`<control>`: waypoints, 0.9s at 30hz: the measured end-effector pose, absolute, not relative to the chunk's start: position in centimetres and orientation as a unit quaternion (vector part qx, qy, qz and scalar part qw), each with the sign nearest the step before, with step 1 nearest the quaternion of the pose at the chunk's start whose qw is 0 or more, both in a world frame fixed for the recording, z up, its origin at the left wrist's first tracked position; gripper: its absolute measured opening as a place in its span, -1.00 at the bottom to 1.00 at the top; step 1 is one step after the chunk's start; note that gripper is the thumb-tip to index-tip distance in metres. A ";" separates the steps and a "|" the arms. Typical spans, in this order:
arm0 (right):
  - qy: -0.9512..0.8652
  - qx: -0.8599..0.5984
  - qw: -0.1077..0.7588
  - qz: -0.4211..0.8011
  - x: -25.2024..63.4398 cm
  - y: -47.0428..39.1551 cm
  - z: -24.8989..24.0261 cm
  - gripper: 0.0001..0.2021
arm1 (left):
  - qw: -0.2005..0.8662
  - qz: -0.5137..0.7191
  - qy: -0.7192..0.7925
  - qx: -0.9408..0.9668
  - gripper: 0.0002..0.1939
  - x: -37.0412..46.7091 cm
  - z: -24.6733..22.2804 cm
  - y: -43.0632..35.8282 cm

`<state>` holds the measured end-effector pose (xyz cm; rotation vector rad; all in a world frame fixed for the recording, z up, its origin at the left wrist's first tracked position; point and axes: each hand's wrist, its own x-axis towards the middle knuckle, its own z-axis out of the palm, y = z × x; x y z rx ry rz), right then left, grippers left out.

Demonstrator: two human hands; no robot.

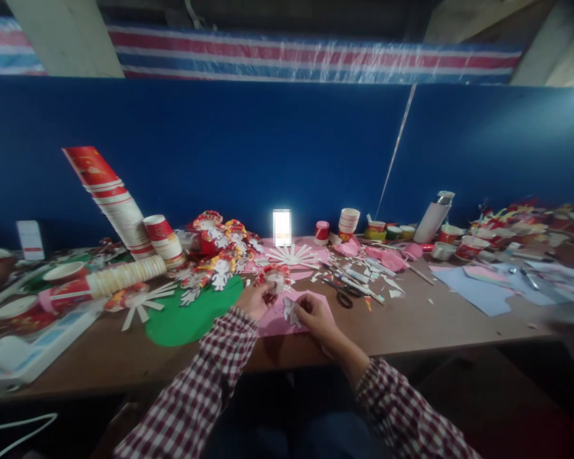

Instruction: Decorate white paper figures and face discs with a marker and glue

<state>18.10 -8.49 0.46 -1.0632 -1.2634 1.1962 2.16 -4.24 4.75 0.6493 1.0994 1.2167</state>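
My left hand (255, 301) is closed on a small red and white paper craft (278, 279), held just above the table. To its right, my right hand (316, 317) pinches a white paper cutout figure (291, 313) with dark outlines. Both hands are over a pink sheet (321, 305) near the table's front edge. A green sheet (191, 319) lies to the left of my left hand. Behind the hands, a fan of white paper strips (293, 256) rests on pink paper.
Stacked paper cups (122, 213) lean at the left, beside a pile of red and yellow crafts (220, 245). Black-handled scissors (344, 296) and paper scraps lie right of my hands. A white bottle (433, 220) stands farther right, near pale blue sheets (483, 293).
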 end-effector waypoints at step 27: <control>-0.485 -0.448 0.553 0.508 17.9 -8.5 -0.8 -0.77 | 0.670 0.526 0.486 0.194 -0.92 5.6 5.0 -5.0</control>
